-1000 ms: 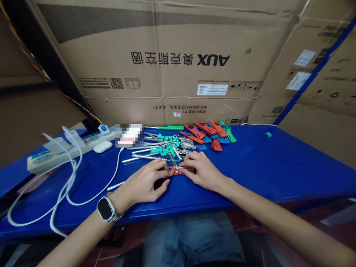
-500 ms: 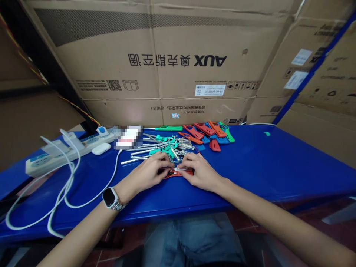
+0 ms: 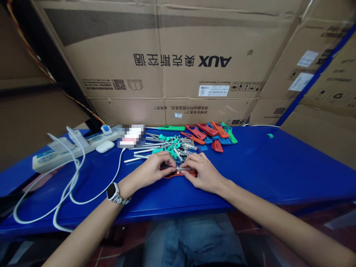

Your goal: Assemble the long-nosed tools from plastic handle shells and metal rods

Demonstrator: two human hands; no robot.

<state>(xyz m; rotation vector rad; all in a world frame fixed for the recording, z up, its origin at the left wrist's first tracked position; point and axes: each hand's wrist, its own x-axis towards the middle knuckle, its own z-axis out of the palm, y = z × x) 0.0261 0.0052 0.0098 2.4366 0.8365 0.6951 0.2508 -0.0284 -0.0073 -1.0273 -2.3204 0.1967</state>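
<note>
Both hands meet over a small red plastic handle piece [image 3: 178, 173] lying on the blue table [image 3: 267, 167]. My left hand [image 3: 154, 170], a watch on its wrist, pinches the piece's left end. From the other side my right hand [image 3: 201, 171] pinches its right end, where a short clear and metal part [image 3: 182, 168] lies along the top. Just beyond my fingers lies a heap of metal shafts and teal parts [image 3: 167, 146].
Red, blue and green plastic handles [image 3: 213, 133] are piled at the back middle. A white power strip [image 3: 69, 146] with plugs and looping white cables [image 3: 66, 189] occupies the left. A white earbud case [image 3: 105, 147] sits beside it. Large cardboard boxes [image 3: 178, 63] wall the back.
My hands have closed in on the red piece and lifted their fingertips onto it; my left wrist slid forward. The view shifted slightly.
</note>
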